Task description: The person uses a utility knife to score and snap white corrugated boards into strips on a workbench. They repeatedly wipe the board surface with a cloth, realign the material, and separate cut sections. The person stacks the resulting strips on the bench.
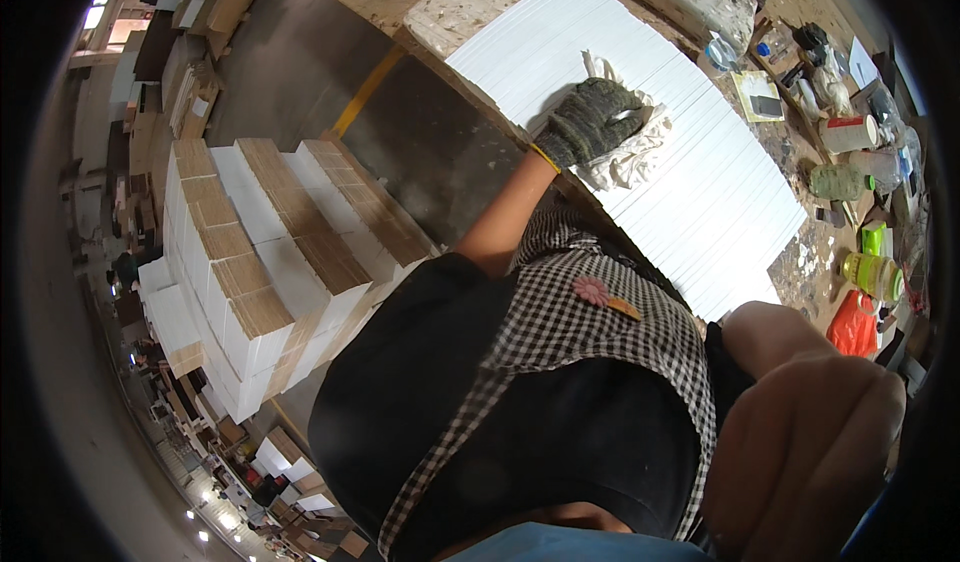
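Observation:
My left hand (591,122), in a dark grey knitted glove with a yellow cuff edge, is closed on a crumpled white cloth (632,154). The cloth rests on a broad row of thin white strips or boards (715,177), packed side by side across the worktable. Loose ends of the cloth stick out beyond the glove. At the lower right, my bare right hand (805,447) is raised very close to the camera, away from the boards. It looks large and soft, and its fingers cannot be made out clearly.
Stacked white and brown cartons (265,232) stand on the floor to the left. Along the table's right side lie a clear bottle (838,182), a yellow-labelled bottle (873,276), a red plastic bag (852,324) and a white cup (848,134). A stained pale block (470,7) sits at the far edge.

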Tool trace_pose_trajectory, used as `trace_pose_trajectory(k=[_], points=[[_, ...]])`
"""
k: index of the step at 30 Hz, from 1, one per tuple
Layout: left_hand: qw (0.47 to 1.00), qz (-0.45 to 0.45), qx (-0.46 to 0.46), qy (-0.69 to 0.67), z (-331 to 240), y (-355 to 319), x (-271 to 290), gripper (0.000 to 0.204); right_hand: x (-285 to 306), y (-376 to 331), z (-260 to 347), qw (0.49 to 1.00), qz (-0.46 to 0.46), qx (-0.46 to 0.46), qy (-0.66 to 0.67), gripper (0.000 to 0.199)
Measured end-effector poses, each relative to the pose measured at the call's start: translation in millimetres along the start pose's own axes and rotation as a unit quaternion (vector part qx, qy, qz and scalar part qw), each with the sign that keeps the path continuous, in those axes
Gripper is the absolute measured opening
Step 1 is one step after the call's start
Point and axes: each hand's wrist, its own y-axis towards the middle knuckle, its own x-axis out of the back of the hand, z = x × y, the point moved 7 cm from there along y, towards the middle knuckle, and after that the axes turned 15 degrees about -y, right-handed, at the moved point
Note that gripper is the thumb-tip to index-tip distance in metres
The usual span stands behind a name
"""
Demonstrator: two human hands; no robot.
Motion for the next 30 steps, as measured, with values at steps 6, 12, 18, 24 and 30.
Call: trace_pose_trajectory(k=[6,12,18,24,30], points=[[1.0,-0.02,-0.003,0.004,0.2,-1.3,1.3,0.022,-3.4,-3.0,4.7,1.0,0.004,0.002,-0.002,0.025],[1.0,-0.008,-0.015,0.015,3.5,-5.3,-3.4,0.021,-8.0,-6.1,6.8,1.0,0.005,0.002,-0.01,0.025],[0.998,0.013,-0.042,0.045,3.5,-6.5,-6.4,0.022,-5.7,-7.4,12.1,1.0,0.008,0.004,-0.01,0.025],[1.0,-0.011,0.003,0.008,1.0,-3.9,1.1,0.023,4.4,-8.7,14.7,1.0,0.002,0.003,-0.013,0.025],[0.999,-0.035,0.001,-0.019,-5.1,1.5,6.9,0.027,20.9,-10.0,22.9,0.999,-0.028,0.002,-0.034,0.025]])
